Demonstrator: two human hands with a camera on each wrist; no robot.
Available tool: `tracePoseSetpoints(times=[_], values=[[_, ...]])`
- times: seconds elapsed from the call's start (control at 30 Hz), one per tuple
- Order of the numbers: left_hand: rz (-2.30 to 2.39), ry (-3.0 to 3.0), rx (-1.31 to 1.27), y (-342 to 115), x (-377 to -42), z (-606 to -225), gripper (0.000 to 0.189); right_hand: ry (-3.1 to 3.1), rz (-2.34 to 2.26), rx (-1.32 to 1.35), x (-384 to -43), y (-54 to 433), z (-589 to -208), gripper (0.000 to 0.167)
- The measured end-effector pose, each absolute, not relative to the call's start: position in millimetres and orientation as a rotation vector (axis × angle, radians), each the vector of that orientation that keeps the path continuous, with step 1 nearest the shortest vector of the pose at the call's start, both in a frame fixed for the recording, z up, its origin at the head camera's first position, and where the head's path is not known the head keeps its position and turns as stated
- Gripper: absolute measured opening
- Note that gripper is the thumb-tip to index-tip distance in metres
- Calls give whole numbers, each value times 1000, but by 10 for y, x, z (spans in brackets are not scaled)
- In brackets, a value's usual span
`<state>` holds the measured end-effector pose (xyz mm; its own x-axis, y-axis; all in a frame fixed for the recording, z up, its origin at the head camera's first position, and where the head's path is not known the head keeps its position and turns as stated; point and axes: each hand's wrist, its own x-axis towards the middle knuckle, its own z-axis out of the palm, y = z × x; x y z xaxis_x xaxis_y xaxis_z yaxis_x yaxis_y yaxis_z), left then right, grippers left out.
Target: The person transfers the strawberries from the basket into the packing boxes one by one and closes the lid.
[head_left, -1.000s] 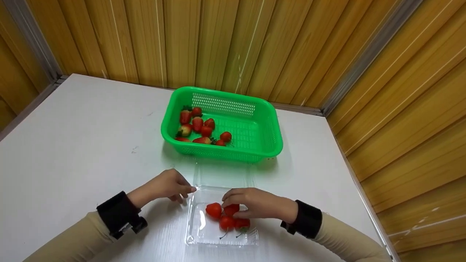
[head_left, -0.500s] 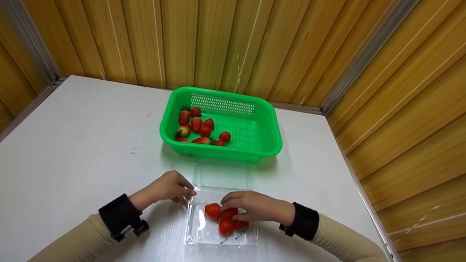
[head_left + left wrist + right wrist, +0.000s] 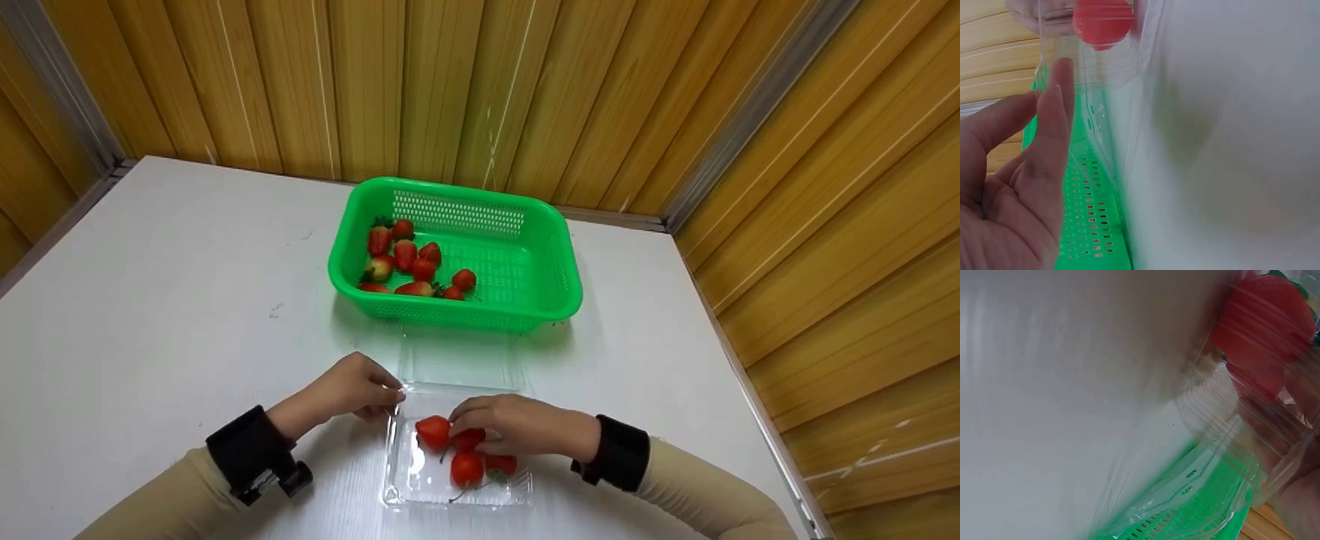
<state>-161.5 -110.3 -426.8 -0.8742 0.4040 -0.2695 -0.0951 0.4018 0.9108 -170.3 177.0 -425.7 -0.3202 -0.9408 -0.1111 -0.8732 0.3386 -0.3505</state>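
A clear plastic clamshell box (image 3: pixel 405 487) lies unfolded on the table, its lid (image 3: pixel 457 360) pointing toward the basket. My left hand (image 3: pixel 354 386) pinches the box's left rim near the hinge; the left wrist view shows thumb and forefinger (image 3: pixel 1053 121) meeting at the clear edge. Inside the box, my right hand (image 3: pixel 517 426) curls its fingers over a red fruit (image 3: pixel 469 438), mostly covered, so its kind is unclear. Around it lie a strawberry (image 3: pixel 433 433) on the left, a stemmed cherry (image 3: pixel 466 469) in front and a red fruit with green leaves (image 3: pixel 501 466) at the right.
A green plastic basket (image 3: pixel 555 307) with perforated walls stands behind the box. Several strawberries (image 3: pixel 405 255) and cherries (image 3: pixel 464 280) lie in its left half. Wood-patterned panels (image 3: pixel 450 97) wall the white table (image 3: pixel 187 285) at the back and right.
My right hand has shifted slightly left with its fingers on the red fruit. The strawberry beside it has moved a little left, and the cherry's stem has swung. My left hand stays at the rim.
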Motion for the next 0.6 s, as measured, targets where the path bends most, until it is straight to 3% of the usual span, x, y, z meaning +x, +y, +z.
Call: tracePoseSetpoints(times=[0.6], values=[[1488,2225,251,-1111,-1572,-4260,26,2342,-208,-1598,-1665,1703,-4211,35]])
